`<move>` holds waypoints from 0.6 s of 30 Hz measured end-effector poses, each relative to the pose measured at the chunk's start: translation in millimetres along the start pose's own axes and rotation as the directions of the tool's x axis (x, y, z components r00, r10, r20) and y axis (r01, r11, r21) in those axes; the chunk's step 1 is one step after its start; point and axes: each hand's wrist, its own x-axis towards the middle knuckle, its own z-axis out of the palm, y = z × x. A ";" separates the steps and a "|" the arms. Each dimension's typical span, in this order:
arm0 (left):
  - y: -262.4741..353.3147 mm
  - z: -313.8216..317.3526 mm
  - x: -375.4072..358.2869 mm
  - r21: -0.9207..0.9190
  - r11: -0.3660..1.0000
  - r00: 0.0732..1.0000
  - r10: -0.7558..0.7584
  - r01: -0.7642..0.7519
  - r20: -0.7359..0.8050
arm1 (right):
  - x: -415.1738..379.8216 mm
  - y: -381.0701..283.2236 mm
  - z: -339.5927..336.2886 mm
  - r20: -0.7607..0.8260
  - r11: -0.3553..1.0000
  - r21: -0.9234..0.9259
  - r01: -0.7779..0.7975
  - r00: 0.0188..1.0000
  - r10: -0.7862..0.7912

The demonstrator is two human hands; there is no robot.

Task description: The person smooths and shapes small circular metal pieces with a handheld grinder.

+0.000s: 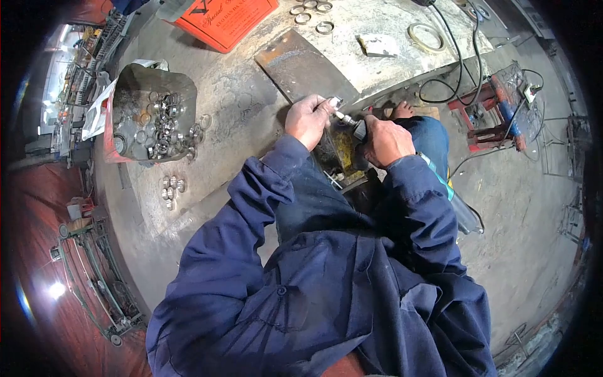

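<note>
My left hand (307,120) is closed in a pinch on a small shiny metal ring (335,102), at the corner of a flat steel plate. My right hand (388,142) wraps round the black front end of a die grinder (360,131); its teal body runs back under my right forearm. The grinder's pale tip (343,117) points at the ring, right beside my left fingertips. Beneath my hands is a yellow-stained metal piece (344,151), partly hidden by the right hand.
A cut-open container (154,78) of metal rings stands at left, with several loose rings (170,190) below it. An orange container (227,24) and more rings (325,27) lie at the top. The steel plate (306,63) lies ahead. Cables (461,66) hang near a red stand (490,116).
</note>
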 end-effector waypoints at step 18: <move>-3.7 1.9 -6.8 -0.017 0.999 0.998 0.044 -0.045 -0.046 | 2.8 0.5 -4.2 0.049 1.000 -0.028 0.010 0.999 -0.009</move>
